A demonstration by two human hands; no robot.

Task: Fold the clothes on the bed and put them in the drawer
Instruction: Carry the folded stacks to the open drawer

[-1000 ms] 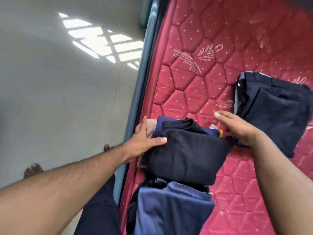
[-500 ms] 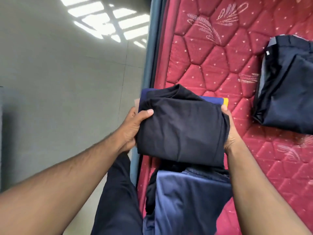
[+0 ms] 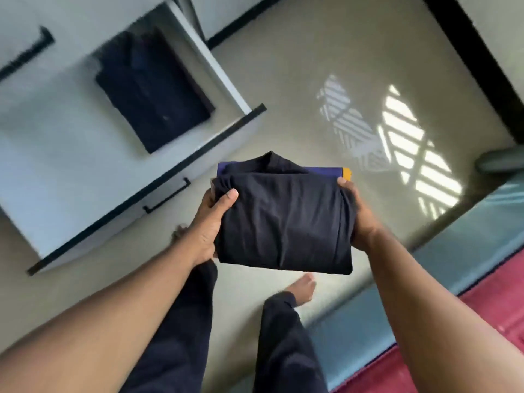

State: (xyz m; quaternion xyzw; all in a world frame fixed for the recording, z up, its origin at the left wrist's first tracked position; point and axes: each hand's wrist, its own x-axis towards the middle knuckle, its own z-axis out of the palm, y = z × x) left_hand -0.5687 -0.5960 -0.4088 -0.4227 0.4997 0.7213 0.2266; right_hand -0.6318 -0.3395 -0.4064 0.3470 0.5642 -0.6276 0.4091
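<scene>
Left hand (image 3: 208, 222) grips the left edge of the folded clothes stack (image 3: 286, 219), thumb curled over the top, fingers hidden underneath. Right hand (image 3: 358, 219) grips the right edge the same way, thumb on top near the far corner. Stack is held flat in the air between both hands, over the floor (image 3: 283, 95). Top piece is dark navy; a purple layer and an orange edge show at the far side. Long axis runs roughly near-to-far, away from the person, fold bunched at the far end. Open drawer (image 3: 71, 165) sits ahead and left, well apart from the stack, one dark folded garment (image 3: 153, 92) lying in it. Red mattress (image 3: 482, 321) at lower right.
</scene>
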